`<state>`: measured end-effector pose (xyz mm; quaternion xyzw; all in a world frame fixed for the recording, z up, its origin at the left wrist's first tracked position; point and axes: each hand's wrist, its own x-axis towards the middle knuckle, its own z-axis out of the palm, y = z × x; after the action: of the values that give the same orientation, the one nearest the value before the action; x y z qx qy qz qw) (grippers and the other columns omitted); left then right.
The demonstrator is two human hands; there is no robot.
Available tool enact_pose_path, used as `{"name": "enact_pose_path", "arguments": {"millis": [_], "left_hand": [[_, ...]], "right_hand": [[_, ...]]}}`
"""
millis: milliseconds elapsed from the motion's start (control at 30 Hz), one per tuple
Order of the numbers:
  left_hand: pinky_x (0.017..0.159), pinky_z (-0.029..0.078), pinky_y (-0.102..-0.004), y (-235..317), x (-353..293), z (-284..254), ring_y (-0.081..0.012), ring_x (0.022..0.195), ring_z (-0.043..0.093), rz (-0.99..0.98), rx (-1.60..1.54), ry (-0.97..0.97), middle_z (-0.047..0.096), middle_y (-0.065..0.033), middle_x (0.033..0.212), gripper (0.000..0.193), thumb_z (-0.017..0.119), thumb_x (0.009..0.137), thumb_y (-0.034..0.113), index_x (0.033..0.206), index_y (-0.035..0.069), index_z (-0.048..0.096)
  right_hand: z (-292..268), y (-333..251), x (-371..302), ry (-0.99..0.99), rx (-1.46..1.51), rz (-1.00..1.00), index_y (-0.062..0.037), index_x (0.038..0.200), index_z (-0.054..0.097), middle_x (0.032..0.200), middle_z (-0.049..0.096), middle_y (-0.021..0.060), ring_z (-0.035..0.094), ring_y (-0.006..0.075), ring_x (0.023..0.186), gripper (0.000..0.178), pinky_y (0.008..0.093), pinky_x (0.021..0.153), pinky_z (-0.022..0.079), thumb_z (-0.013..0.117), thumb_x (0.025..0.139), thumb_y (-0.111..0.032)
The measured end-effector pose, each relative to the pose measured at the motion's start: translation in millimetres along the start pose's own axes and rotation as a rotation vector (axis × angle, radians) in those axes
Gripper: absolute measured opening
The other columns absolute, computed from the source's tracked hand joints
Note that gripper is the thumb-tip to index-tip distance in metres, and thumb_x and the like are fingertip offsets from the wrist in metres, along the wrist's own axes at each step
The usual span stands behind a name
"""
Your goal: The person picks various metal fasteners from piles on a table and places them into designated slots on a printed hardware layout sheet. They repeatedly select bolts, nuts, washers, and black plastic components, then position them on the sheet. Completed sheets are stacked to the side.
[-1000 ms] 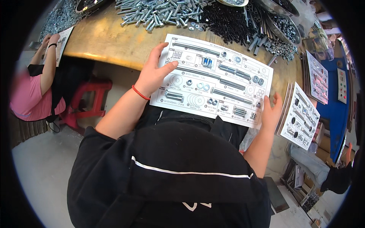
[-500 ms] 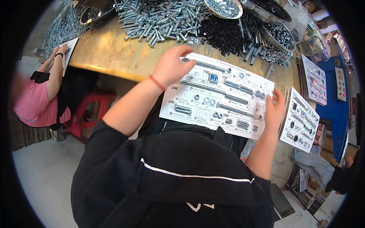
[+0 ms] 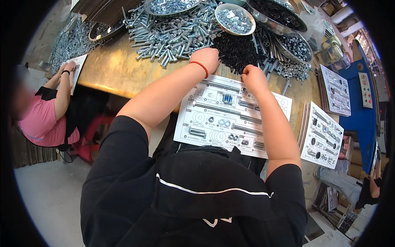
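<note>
A white hardware card (image 3: 193, 119) with rows of bolts, nuts and washers shown on it lies in front of me, partly hidden by my right forearm. I cannot tell which of these are printed and which are real. Beyond its far edge, my left hand (image 3: 207, 59) is curled between the pile of silver bolts (image 3: 164, 39) and the heap of black screws (image 3: 236, 51). At the near edge of that black heap is my right hand (image 3: 254, 78), its fingers bent in together. Neither hand shows clearly what its fingertips hold.
A bowl of silver washers (image 3: 235, 20) and a tray of black parts (image 3: 279, 16) stand at the back. Metal tubes (image 3: 269, 66) and loose nuts (image 3: 298, 71) lie to the right, beside stacked cards (image 3: 323, 136). A person in pink (image 3: 45, 119) works at the left.
Both hands have left the card's edges and reached farther over the table, to the bolts and black screws. The card has shifted slightly toward me.
</note>
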<state>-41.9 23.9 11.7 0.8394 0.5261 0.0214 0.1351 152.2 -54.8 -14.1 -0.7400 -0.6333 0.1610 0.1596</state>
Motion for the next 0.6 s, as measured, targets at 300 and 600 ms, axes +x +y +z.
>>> {"name": "enact_pose_path", "arguments": {"millis": [300, 600], "left_hand": [[0.080, 0.053, -0.0415, -22, 13, 4, -0.0325, 0.087, 0.067, 0.021, -0.072, -0.031, 0.070, -0.0153, 0.089, 0.021, 0.068, 0.075, 0.018, 0.091, 0.005, 0.071], [0.081, 0.052, -0.0415, -16, -10, -9, -0.0328, 0.087, 0.066, 0.073, -0.372, 0.125, 0.070, -0.0144, 0.090, 0.014, 0.064, 0.079, 0.015, 0.088, 0.005, 0.069]], "right_hand": [[-22, 18, -17, 0.083, 0.144, 0.051, -0.0047, 0.089, 0.061, 0.083, 0.067, 0.0173, 0.065, 0.0364, 0.082, 0.012, 0.0436, 0.072, 0.051, 0.060, 0.080, -0.013], [-19, 15, -22, 0.095, 0.194, 0.003, -0.0073, 0.097, 0.069, 0.085, 0.070, 0.0155, 0.066, 0.0334, 0.080, 0.016, 0.0417, 0.071, 0.051, 0.062, 0.084, -0.012]]}}
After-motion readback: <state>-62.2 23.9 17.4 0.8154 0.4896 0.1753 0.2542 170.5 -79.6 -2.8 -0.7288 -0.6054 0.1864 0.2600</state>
